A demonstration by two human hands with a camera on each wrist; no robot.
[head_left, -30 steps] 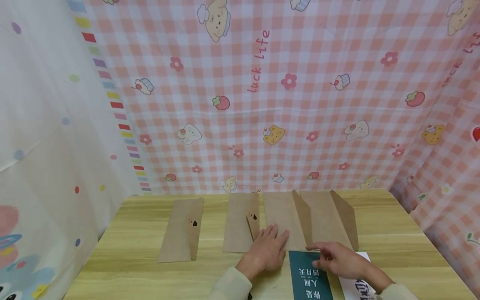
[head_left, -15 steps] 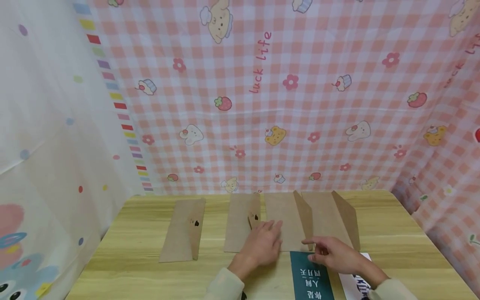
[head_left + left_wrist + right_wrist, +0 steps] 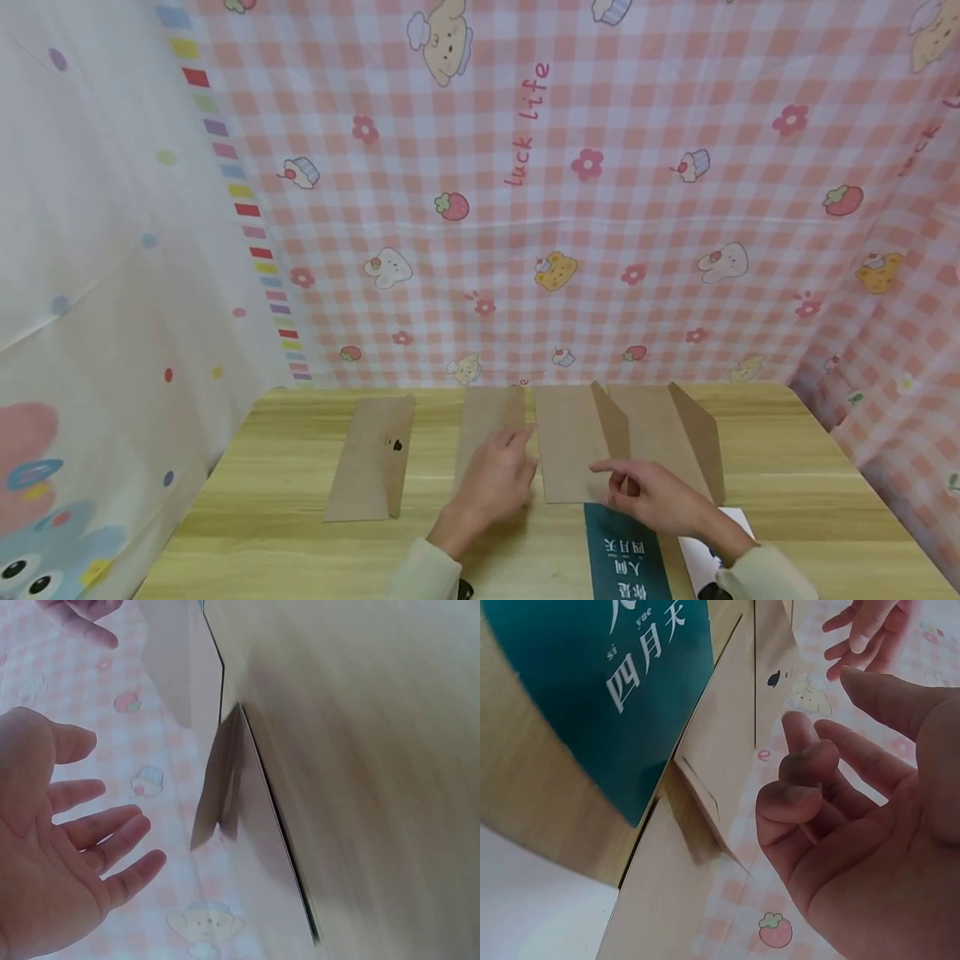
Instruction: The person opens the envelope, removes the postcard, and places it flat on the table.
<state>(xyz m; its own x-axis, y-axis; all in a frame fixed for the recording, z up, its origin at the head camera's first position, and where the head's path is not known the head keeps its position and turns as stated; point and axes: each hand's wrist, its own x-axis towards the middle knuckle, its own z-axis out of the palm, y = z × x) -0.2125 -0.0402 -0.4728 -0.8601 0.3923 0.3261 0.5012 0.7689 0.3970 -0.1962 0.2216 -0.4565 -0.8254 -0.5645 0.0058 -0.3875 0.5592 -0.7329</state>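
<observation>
My left hand (image 3: pixel 495 475) hovers over the second kraft-paper envelope (image 3: pixel 480 412) from the left and hides much of its flap. In the left wrist view, its fingers (image 3: pixel 127 832) are spread and hold nothing. The third envelope (image 3: pixel 570 450) and fourth envelope (image 3: pixel 648 417) lie side by side, their darker flaps lifted on the right. Above the third one's lower edge is my right hand (image 3: pixel 660 496), index finger extended, the others loosely bent around nothing. Partly under that hand lies a teal card (image 3: pixel 628 554) with white Chinese characters.
Farther left on the wooden table (image 3: pixel 262 483) lies another envelope (image 3: pixel 360 467), flap folded over, with a small dark print. A white card (image 3: pixel 697 562) is partly covered by the right forearm. A pink checked cloth (image 3: pixel 480 250) hangs behind the table.
My left hand has drifted left, from the third envelope to above the second. My right hand has moved slightly left and away from me. The envelopes and cards seem to stay put.
</observation>
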